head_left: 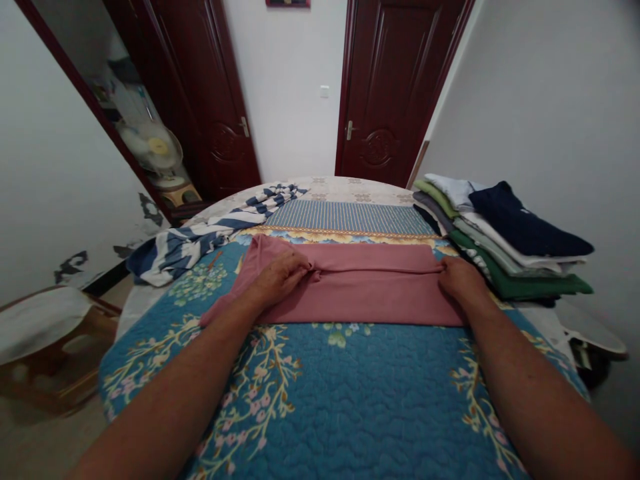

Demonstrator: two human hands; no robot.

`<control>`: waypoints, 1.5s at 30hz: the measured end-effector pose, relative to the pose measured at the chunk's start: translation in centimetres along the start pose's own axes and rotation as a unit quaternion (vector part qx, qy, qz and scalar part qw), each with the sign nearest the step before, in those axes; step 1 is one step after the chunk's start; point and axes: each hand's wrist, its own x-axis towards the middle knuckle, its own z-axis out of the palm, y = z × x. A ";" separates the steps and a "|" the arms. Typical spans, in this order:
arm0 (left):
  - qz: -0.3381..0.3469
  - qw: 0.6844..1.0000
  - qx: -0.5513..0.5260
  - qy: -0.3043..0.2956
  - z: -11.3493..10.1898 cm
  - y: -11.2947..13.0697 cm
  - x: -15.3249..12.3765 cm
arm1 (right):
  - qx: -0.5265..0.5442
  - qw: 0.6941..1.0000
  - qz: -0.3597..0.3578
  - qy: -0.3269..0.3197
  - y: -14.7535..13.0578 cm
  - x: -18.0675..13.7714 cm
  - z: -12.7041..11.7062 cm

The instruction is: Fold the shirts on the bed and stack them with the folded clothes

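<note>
A pink garment (370, 293) lies folded into a long strip across the blue quilted cover (360, 393). Its upper layer makes a raised edge running from side to side between my hands. My left hand (283, 273) pinches that edge at the left, where the cloth bunches up under the fingertips. At the right end, my right hand (457, 277) is closed on the same edge. More pink cloth spreads out to the left, partly behind my left wrist. Whether the garment is a shirt or something else, I cannot tell.
A stack of folded clothes (525, 227) stands at the table's right edge, close to my right hand. A blue-and-white striped garment (200, 240) lies crumpled at the back left. Stools (45, 327) and a fan (155, 148) are off to the left.
</note>
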 end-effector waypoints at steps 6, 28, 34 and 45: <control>-0.023 0.997 -0.001 -0.075 -0.3 0.2 -0.5 | -0.007 1.000 0.002 -0.001 -0.4 -0.3 -0.8; -0.192 0.980 0.014 0.044 -7.1 -15.2 2.0 | 0.049 0.980 -0.169 0.097 -1.8 0.6 3.6; -0.135 0.989 -0.059 -0.008 -8.8 -16.5 2.1 | 0.056 0.978 -0.181 0.091 -0.8 1.4 4.2; -0.259 0.955 -0.032 0.141 -7.0 -17.9 2.7 | -0.001 0.971 -0.212 0.114 0.7 1.8 5.1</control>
